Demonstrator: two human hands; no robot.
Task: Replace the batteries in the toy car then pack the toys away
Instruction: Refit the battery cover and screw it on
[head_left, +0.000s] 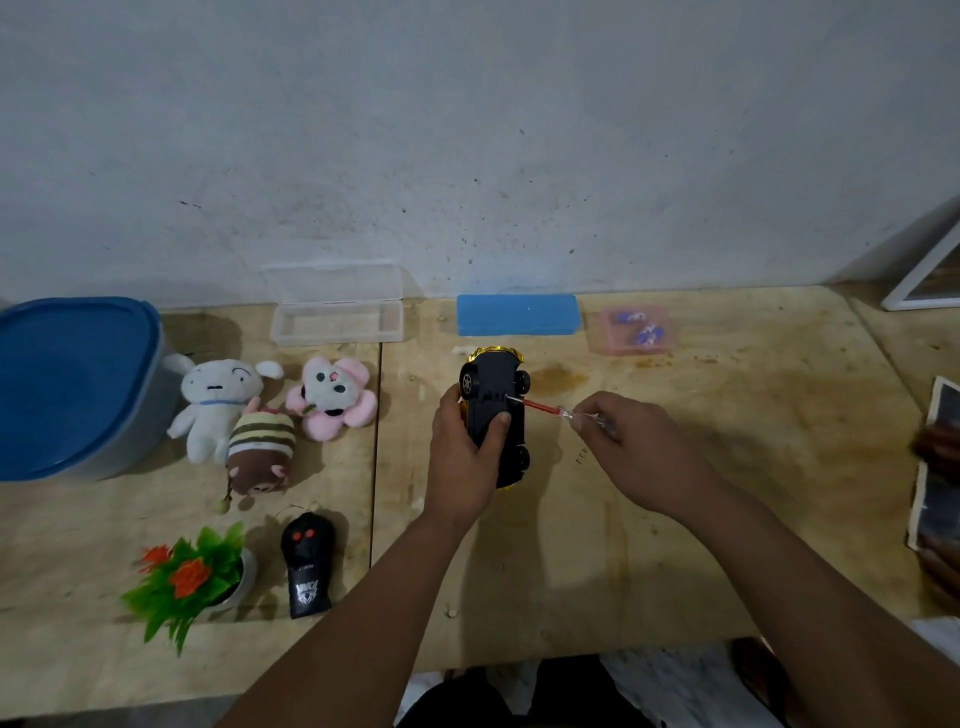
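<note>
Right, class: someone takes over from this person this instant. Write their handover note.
Left hand grips the car, underside up, above the table.
Right hand holds the screwdriver, tip at the car's underside.
Remote and three plush toys lie left, beside the blue tub.
Done: car turned over.
Left: open the cover, swap batteries, pack the toys.
</note>
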